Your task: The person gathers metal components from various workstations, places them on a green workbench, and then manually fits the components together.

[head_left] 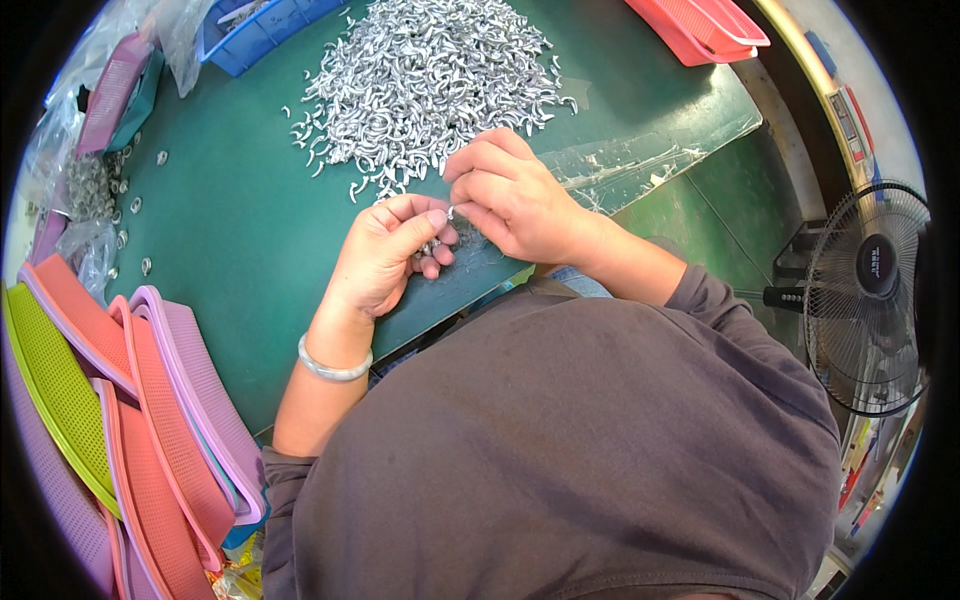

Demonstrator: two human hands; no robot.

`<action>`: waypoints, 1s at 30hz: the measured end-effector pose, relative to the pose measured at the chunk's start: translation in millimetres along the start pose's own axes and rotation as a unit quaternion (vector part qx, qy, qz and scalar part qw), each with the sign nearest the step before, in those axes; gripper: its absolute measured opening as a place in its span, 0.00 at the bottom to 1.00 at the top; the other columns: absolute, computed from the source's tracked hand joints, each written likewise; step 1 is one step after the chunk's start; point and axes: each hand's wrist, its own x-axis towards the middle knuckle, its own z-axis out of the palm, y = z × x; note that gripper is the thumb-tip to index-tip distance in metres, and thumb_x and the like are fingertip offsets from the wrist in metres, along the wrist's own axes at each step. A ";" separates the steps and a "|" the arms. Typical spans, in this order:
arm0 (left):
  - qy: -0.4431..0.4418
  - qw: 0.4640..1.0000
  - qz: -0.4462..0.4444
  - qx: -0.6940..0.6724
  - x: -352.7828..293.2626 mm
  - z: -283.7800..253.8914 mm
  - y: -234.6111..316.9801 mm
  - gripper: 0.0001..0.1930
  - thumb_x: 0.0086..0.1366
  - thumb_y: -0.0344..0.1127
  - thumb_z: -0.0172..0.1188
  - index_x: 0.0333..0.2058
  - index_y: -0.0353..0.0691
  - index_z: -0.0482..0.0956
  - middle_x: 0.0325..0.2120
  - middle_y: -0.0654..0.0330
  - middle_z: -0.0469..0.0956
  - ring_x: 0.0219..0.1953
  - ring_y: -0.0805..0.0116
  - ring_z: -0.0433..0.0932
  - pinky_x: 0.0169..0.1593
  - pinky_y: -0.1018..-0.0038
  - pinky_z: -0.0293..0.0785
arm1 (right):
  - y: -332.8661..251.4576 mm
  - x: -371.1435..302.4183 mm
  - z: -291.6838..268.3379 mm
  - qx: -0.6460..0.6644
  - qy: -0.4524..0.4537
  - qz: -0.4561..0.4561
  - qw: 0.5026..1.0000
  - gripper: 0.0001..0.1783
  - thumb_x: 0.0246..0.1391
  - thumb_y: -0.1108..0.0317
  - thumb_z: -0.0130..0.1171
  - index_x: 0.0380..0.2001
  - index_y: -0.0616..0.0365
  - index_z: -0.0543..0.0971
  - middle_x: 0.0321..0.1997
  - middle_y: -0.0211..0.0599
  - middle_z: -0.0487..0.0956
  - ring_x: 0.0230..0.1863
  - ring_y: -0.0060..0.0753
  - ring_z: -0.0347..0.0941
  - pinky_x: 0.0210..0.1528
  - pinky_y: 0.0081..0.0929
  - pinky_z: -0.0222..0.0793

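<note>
Both hands meet over the table's near edge, just below a large heap of small curved silver metal pieces (430, 85). My left hand (385, 255) is closed, thumb against the index finger, at a tiny silver metal piece (451, 213). Several more small metal parts (428, 247) lie cupped under its curled fingers. From the other side, my right hand (515, 195) pinches the same tiny piece between its fingertips. Its exact shape is too small to make out, and the fingers partly hide it.
Stacked pink, purple and green plastic baskets (180, 400) stand at the left. A blue bin (265, 30) sits at the far left, red trays (700, 30) at the far right. Ring-like metal parts (136, 205) lie scattered on the green table (225, 200). A black fan (868, 300) stands at right.
</note>
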 end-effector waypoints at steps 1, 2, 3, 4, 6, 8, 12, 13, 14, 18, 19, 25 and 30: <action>0.005 1.000 0.010 -0.004 1.0 -0.8 -3.3 0.05 0.57 0.29 0.54 0.32 0.35 0.72 0.22 0.61 0.74 0.19 0.76 0.72 0.21 0.85 0.68 | -0.4 1.4 -1.0 0.004 -0.001 -0.002 1.000 0.07 0.36 0.76 0.57 0.24 0.57 0.73 0.35 0.33 0.71 0.39 0.40 0.64 0.42 0.31 0.61; 0.009 1.000 0.014 -0.002 1.2 -1.3 -3.9 0.05 0.57 0.29 0.54 0.31 0.35 0.72 0.22 0.61 0.74 0.19 0.77 0.72 0.21 0.85 0.68 | -0.7 3.0 -2.4 0.008 -0.003 -0.005 1.000 0.07 0.37 0.77 0.57 0.25 0.58 0.72 0.35 0.34 0.71 0.39 0.40 0.64 0.41 0.31 0.61; 0.014 1.000 0.018 0.001 1.3 -1.7 -4.2 0.05 0.57 0.29 0.54 0.31 0.35 0.72 0.22 0.61 0.74 0.19 0.77 0.72 0.21 0.85 0.68 | -0.5 3.9 -3.3 0.013 -0.004 -0.007 1.000 0.07 0.38 0.78 0.56 0.25 0.58 0.72 0.35 0.34 0.71 0.38 0.39 0.64 0.40 0.30 0.62; 0.017 1.000 0.022 0.002 1.5 -2.1 -3.9 0.05 0.57 0.29 0.54 0.31 0.35 0.72 0.22 0.61 0.74 0.19 0.77 0.72 0.21 0.85 0.68 | 2.4 3.7 -4.6 -0.004 0.002 0.014 1.000 0.07 0.39 0.78 0.55 0.26 0.59 0.72 0.35 0.34 0.71 0.38 0.39 0.64 0.40 0.30 0.62; 0.029 0.999 0.020 0.002 1.4 -2.1 -3.0 0.03 0.58 0.29 0.53 0.30 0.37 0.72 0.21 0.62 0.73 0.19 0.77 0.71 0.20 0.86 0.65 | 13.1 0.1 -8.1 -0.036 0.013 0.055 0.998 0.07 0.39 0.78 0.55 0.26 0.59 0.73 0.36 0.35 0.72 0.39 0.39 0.65 0.40 0.30 0.62; 0.036 0.999 0.019 -0.006 1.4 -0.9 -2.1 0.02 0.58 0.29 0.52 0.30 0.38 0.72 0.21 0.62 0.73 0.19 0.77 0.70 0.20 0.86 0.64 | 20.4 -5.7 -9.7 -0.061 0.012 0.096 0.993 0.07 0.40 0.77 0.54 0.27 0.59 0.73 0.34 0.35 0.72 0.38 0.39 0.64 0.41 0.30 0.62; 0.029 0.998 0.025 -0.049 1.6 -2.6 -0.7 0.02 0.57 0.29 0.51 0.30 0.39 0.70 0.24 0.60 0.73 0.22 0.75 0.71 0.22 0.85 0.65 | 25.0 -9.1 -9.5 -0.100 -0.035 0.116 0.988 0.07 0.38 0.76 0.56 0.27 0.57 0.74 0.32 0.33 0.71 0.37 0.39 0.64 0.41 0.31 0.61; 0.026 0.997 0.027 -0.062 1.5 -4.4 -0.9 0.02 0.57 0.29 0.51 0.30 0.39 0.69 0.24 0.60 0.73 0.23 0.75 0.71 0.22 0.85 0.66 | 23.9 -8.8 -8.5 -0.105 -0.038 0.118 0.987 0.07 0.38 0.76 0.56 0.26 0.57 0.74 0.31 0.33 0.70 0.36 0.39 0.64 0.40 0.31 0.61; 0.017 0.996 0.035 -0.077 1.9 -6.4 -1.2 0.02 0.56 0.28 0.51 0.30 0.39 0.69 0.25 0.59 0.73 0.23 0.74 0.71 0.23 0.85 0.66 | 23.3 -8.5 -7.7 -0.109 -0.042 0.120 0.986 0.07 0.38 0.75 0.56 0.26 0.57 0.74 0.31 0.33 0.70 0.36 0.39 0.64 0.40 0.31 0.61; -0.018 0.989 0.065 -0.129 4.4 -15.8 -3.5 0.04 0.54 0.25 0.49 0.30 0.37 0.69 0.27 0.56 0.73 0.25 0.71 0.73 0.25 0.82 0.70 | 25.9 -8.1 -4.5 -0.111 -0.046 0.112 0.987 0.06 0.38 0.75 0.56 0.25 0.57 0.75 0.30 0.33 0.70 0.36 0.39 0.64 0.40 0.31 0.61; -0.027 0.987 0.072 -0.140 4.9 -17.0 -3.9 0.04 0.54 0.24 0.49 0.30 0.36 0.69 0.27 0.55 0.74 0.26 0.71 0.73 0.26 0.81 0.71 | 27.1 -8.4 -3.1 -0.109 -0.045 0.108 0.987 0.05 0.38 0.75 0.56 0.24 0.57 0.74 0.30 0.33 0.70 0.36 0.38 0.64 0.40 0.31 0.61; -0.005 0.989 0.070 -0.132 3.6 -11.5 -0.3 0.06 0.54 0.25 0.49 0.33 0.36 0.69 0.27 0.56 0.72 0.25 0.71 0.72 0.25 0.84 0.68 | 30.0 -9.2 1.8 -0.087 -0.022 0.120 0.989 0.03 0.39 0.77 0.55 0.23 0.59 0.73 0.30 0.33 0.70 0.36 0.38 0.63 0.40 0.30 0.60; 0.014 0.992 0.058 -0.109 4.4 -10.4 -1.2 0.07 0.58 0.30 0.50 0.35 0.35 0.70 0.26 0.58 0.72 0.25 0.72 0.71 0.25 0.83 0.68 | 19.2 -1.5 -4.8 0.034 -0.007 0.119 0.992 0.03 0.41 0.78 0.53 0.23 0.59 0.72 0.31 0.33 0.71 0.36 0.37 0.64 0.41 0.29 0.60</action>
